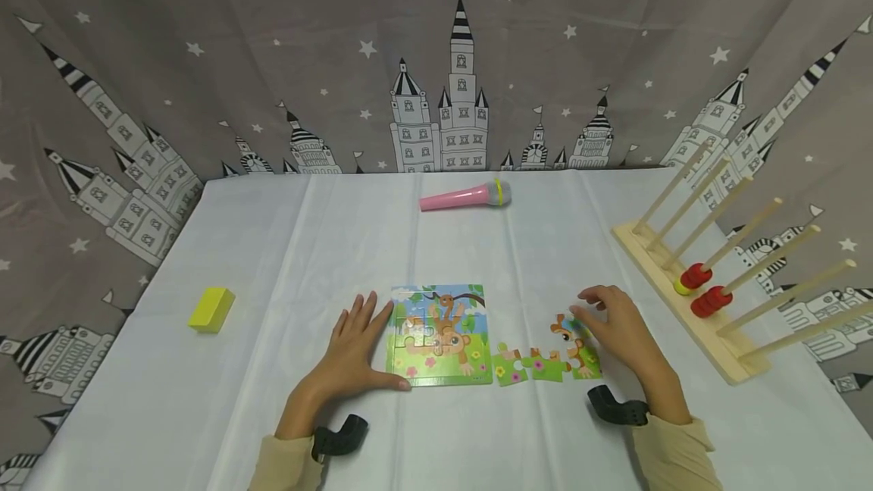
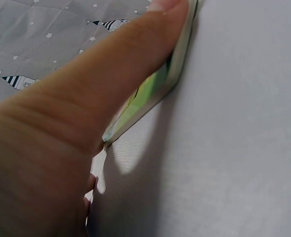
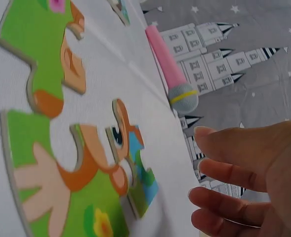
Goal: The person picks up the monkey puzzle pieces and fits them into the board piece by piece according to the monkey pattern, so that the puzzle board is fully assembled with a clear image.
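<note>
A square jigsaw puzzle (image 1: 470,371) with monkeys on a green and blue picture lies on the white table. My left hand (image 1: 355,354) spreads its fingers along the puzzle's left side, with the thumb on its lower left corner; in the left wrist view the thumb (image 2: 130,54) lies along the board's edge. Several loose puzzle pieces (image 1: 548,367) lie right of the board, some overlapping. Just beyond them hovers my right hand (image 1: 617,324), its fingers slightly bent and apart, holding nothing. The right wrist view shows loose puzzle pieces (image 3: 41,173) close beside that hand.
A pink toy microphone (image 1: 457,198) lies near the table's back edge. To the left sits a yellow block (image 1: 212,310). At the right stands a wooden peg rack (image 1: 682,309) with red beads (image 1: 711,301) on two pegs. A grey castle-patterned curtain (image 1: 273,36) hangs behind.
</note>
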